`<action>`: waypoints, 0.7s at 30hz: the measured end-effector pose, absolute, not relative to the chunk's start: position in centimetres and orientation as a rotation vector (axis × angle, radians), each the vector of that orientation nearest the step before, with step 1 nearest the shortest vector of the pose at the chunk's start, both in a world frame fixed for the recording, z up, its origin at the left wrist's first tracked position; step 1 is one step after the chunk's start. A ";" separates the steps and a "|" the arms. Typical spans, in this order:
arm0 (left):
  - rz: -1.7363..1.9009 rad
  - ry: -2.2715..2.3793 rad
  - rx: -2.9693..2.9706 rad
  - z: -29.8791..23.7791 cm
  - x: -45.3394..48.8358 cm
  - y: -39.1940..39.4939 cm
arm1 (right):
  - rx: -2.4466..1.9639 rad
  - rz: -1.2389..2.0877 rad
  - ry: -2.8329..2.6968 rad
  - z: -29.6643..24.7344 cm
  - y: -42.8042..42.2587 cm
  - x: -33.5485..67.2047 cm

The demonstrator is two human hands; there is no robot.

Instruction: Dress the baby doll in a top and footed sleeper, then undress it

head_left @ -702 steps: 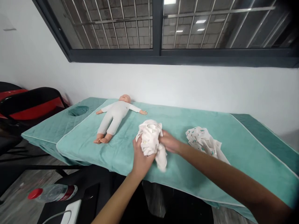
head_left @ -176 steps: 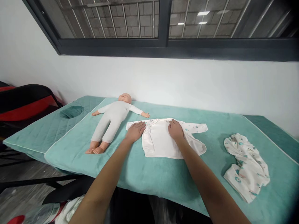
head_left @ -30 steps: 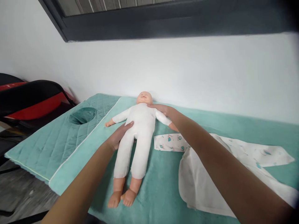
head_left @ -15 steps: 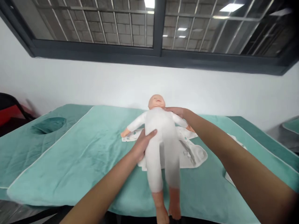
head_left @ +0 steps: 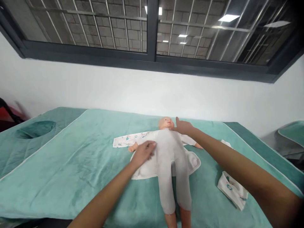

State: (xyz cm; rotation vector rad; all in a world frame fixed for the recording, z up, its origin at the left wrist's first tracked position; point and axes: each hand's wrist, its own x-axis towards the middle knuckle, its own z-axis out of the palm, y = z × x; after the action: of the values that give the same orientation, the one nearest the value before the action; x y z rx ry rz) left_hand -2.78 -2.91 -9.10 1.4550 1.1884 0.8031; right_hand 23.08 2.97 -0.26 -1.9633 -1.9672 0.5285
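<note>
A baby doll (head_left: 167,145) in a white fabric body lies on its back, its head toward the wall. Beneath its torso is a spread white baby shirt (head_left: 147,167) with small printed figures; one long sleeve (head_left: 123,141) reaches out to the left beside the doll's arm. My left hand (head_left: 142,154) is at the doll's side, fingers loosely bent and apart, gripping nothing visible. By the doll's neck and chin is my right hand (head_left: 185,127), thumb raised away from the fingers; the fingertips are partly hidden. My right forearm crosses over part of the doll's other arm.
A green padded massage bed (head_left: 71,164) with a face hole (head_left: 36,129) at its left end carries everything. Another folded white printed garment (head_left: 232,191) lies to the right. Behind stand a white wall (head_left: 106,85) and a barred window (head_left: 152,57).
The doll has been lowered onto the shirt, its head now farther down in view. My left hand has let go of its torso. My right thumb has lifted away. The view has shifted.
</note>
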 end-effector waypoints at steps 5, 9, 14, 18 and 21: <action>1.038 1.352 1.512 -9.7 -7.7 5.2 | -1.665 -0.229 -2.452 -1.9 1.1 15.4; 0.952 1.209 1.485 -11.9 -9.2 7.6 | -1.279 -0.152 -2.780 -5.9 1.4 9.3; 0.754 0.959 1.466 -12.2 -10.8 7.9 | -1.252 0.082 -2.894 -8.1 3.2 6.2; 0.716 0.949 1.462 -11.1 -11.2 7.7 | -1.280 0.158 -2.851 -6.6 3.2 7.4; 0.693 0.951 1.554 -10.1 -11.2 6.8 | -1.331 0.340 -2.647 -4.8 2.4 9.5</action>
State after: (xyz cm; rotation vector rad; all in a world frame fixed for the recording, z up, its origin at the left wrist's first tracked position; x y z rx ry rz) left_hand -11.22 6.82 -10.10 1.5545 0.9511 0.6928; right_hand 9.48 2.37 -4.79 -1.3313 -2.6471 0.3404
